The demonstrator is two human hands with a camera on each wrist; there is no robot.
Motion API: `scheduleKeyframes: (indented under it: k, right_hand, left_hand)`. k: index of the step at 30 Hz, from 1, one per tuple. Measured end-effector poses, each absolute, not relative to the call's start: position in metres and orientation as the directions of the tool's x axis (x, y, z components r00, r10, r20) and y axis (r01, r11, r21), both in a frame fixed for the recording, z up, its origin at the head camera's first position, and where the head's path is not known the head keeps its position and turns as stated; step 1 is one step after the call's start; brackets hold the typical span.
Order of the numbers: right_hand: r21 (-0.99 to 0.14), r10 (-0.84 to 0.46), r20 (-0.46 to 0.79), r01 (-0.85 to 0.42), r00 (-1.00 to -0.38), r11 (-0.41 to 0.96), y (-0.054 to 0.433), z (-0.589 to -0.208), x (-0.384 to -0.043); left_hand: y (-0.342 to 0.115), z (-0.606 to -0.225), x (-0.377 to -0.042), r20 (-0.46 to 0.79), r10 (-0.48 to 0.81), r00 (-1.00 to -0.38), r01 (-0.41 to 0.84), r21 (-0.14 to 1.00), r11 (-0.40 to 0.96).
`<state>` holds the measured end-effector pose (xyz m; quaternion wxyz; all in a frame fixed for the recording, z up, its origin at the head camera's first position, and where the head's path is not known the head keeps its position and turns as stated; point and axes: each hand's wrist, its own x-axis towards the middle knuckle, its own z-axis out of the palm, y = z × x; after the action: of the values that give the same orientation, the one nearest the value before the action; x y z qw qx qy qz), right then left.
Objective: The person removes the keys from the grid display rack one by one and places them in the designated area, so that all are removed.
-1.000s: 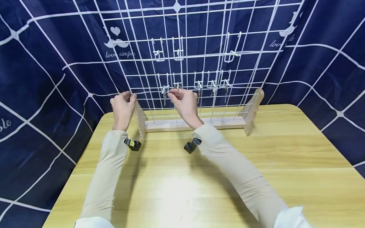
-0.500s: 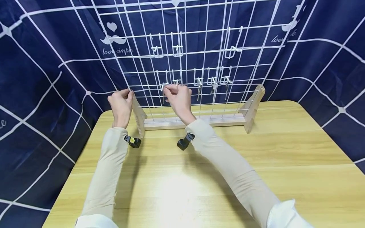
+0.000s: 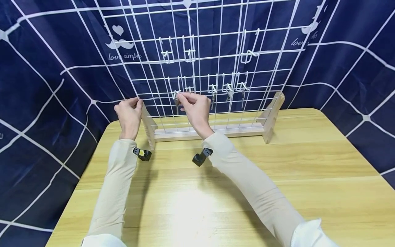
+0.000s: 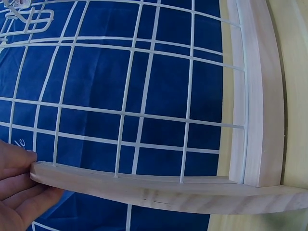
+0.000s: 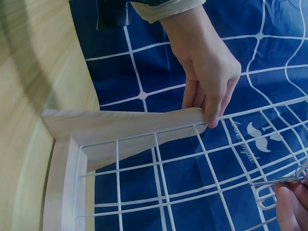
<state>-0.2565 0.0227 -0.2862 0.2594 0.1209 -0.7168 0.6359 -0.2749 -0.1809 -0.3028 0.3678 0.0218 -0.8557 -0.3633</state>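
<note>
The person stands at a wooden table [image 3: 216, 192] with a white wire grid panel [image 3: 216, 51] propped upright in a wooden stand [image 3: 210, 132]. The left hand [image 3: 128, 115] grips the top of the stand's left wooden upright [image 3: 147, 123], fingers curled over its tip where the wire edge meets the wood; the right wrist view shows those fingers [image 5: 211, 108] wrapped right at the tip.

The right hand [image 3: 194, 108] is raised to the lower row of hooks, pinching a small metal key [image 3: 177, 103] between thumb and fingertips. The key hangs just below the pinch and sits against the leftmost white hook [image 3: 176, 93] of that row. I cannot tell whether its hole is already over the hook's tip or just beside it. To the right of the grip, three more keys [image 3: 228, 94] hang from neighbouring hooks, and above it a second row of hooks [image 3: 177, 53] stands bare.

The risk, as I see it, lies in the thinness of that pinch. The key is slim and the hook's tip small, so a slight twist of the fingertips could drop it down behind the wires onto the stand's base rail. Pushing too hard against the hook might rock the light panel, which is likely why the left hand steadies the upright. A loosely clipped hook might also tilt or unseat under the pressure.
</note>
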Motion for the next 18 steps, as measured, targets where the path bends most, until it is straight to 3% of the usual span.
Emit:
scheduleKeyframes:
  k: [18]
  right_hand:
    - [-0.854,0.151,0.520,-0.505,-0.841,0.127,0.029,-0.285,-0.246]
  left_hand:
    - [-0.180,-0.303,-0.275,0.603,-0.305,-0.737,0.227,0.646,0.729]
